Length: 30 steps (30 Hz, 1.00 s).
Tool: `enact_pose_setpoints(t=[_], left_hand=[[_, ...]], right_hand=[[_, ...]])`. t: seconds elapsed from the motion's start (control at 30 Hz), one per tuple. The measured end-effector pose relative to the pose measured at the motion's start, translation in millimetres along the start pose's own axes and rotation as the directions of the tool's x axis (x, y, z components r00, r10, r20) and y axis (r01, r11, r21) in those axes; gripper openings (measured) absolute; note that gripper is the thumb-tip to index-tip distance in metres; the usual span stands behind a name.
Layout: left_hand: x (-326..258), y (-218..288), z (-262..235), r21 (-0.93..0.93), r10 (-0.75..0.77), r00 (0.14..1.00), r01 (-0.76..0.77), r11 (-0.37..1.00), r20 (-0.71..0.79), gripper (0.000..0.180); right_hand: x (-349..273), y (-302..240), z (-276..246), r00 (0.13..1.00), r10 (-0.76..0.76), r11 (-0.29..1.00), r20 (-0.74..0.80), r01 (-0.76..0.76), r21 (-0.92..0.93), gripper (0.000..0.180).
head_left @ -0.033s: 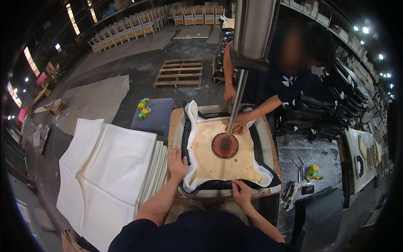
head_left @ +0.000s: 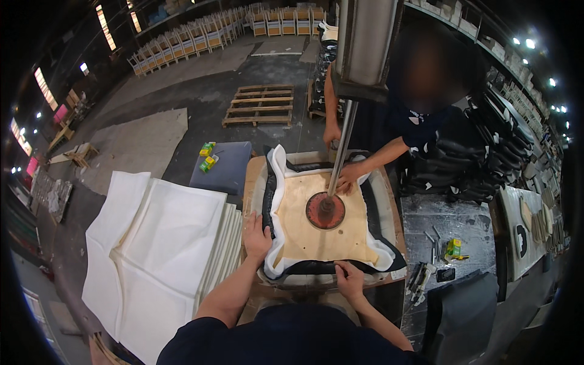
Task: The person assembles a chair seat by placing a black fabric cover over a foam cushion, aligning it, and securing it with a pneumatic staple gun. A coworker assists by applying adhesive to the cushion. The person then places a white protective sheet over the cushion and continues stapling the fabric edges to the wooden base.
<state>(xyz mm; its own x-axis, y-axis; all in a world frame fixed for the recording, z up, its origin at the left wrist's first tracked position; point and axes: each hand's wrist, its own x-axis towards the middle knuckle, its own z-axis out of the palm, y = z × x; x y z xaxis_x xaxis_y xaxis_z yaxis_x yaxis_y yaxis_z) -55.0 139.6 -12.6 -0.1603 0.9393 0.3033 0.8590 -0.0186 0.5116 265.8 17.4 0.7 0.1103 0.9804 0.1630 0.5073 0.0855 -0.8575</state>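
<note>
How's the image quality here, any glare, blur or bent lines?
Head view: fisheye distortion seems to bend the row of chairs, and the rim goes black; head view: bright lamps glare at upper right; head view: the co-worker's head is blurred, while the left hand, right hand and wooden panel look fairly sharp.

A furniture upholstery workshop is showing itself here: pale chairs point(head_left: 286, 23) are standing in long rows at the back, a wooden pallet point(head_left: 258, 104) is lying on the dark floor point(head_left: 280, 140), and a press point(head_left: 366, 48) is resting its red disc point(head_left: 315, 214) on a plywood panel point(head_left: 295, 243). Dark padded pieces point(head_left: 444, 161) are sitting stacked at the far edge of the right-hand bench point(head_left: 420, 213), while hand tools point(head_left: 420, 283) are lying near its left edge.
</note>
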Motion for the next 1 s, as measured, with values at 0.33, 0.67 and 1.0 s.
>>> enact_pose_setpoints(t=[0.33, 0.67, 1.0], left_hand=[[10.3, 4.8, 6.3, 0.025, 0.092, 0.992, -0.090, 0.996, -0.086, 0.052], [19.8, 14.2, 3.9, -0.017, 0.049, 0.998, -0.049, 0.999, 0.042, 0.052], [24.0, 0.8, 10.9, 0.045, 0.122, 0.992, -0.122, 0.992, 0.016, 0.051]], right_hand=[[6.3, 4.9, -5.6, 0.998, -0.059, 0.994, 0.020, 0.057, 0.088, 0.015], [5.8, 7.9, -7.3, 0.992, -0.120, 0.988, -0.030, 0.122, 0.092, 0.016], [-5.4, 1.5, 3.0, 0.998, -0.070, 0.979, 0.009, 0.067, 0.190, 0.019]])
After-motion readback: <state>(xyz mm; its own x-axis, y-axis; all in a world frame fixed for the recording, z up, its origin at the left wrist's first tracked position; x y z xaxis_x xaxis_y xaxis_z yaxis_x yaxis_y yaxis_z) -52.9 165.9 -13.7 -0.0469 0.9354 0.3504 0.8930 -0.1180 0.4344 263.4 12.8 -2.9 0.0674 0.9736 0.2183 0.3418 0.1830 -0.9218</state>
